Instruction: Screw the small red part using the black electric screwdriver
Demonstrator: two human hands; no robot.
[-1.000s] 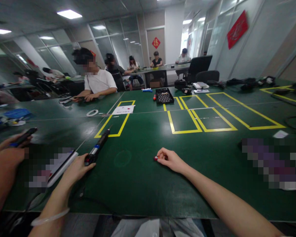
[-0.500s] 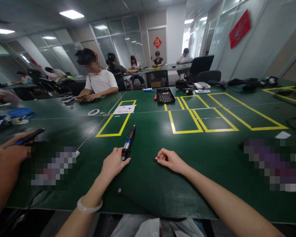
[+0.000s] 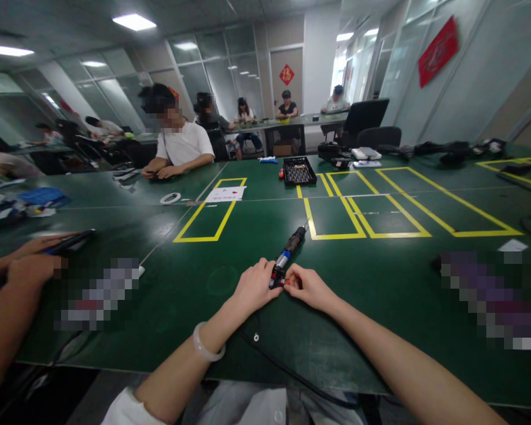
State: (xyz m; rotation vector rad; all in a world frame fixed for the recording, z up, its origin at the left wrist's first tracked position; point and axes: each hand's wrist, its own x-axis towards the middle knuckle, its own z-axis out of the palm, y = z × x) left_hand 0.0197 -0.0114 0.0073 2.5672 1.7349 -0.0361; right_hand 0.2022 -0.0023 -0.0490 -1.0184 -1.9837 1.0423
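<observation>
My left hand (image 3: 256,284) is closed around the rear end of a corded electric screwdriver (image 3: 288,252), a slim black tool with a blue ring, a silver band and a thin bit pointing away to the right. My right hand (image 3: 308,287) pinches a small red-orange piece (image 3: 285,282), too small to name, right at the screwdriver's rear end. The fingers of both hands nearly meet there; whether the piece touches the tool I cannot tell. A black cord (image 3: 292,375) runs over the table below my hands, with a small pale ring (image 3: 256,337) near it.
Yellow tape outlines (image 3: 338,237) mark the green table (image 3: 194,277). A black tray of small parts (image 3: 300,171) stands farther back, near a white paper (image 3: 225,193) and a tape roll (image 3: 170,198). Blurred-out objects lie at both sides. A co-worker's hands (image 3: 38,262) are at the left.
My left hand has carried the screwdriver to the right, up against my right hand, and its bit leans farther right. My right hand has barely moved and keeps the small piece.
</observation>
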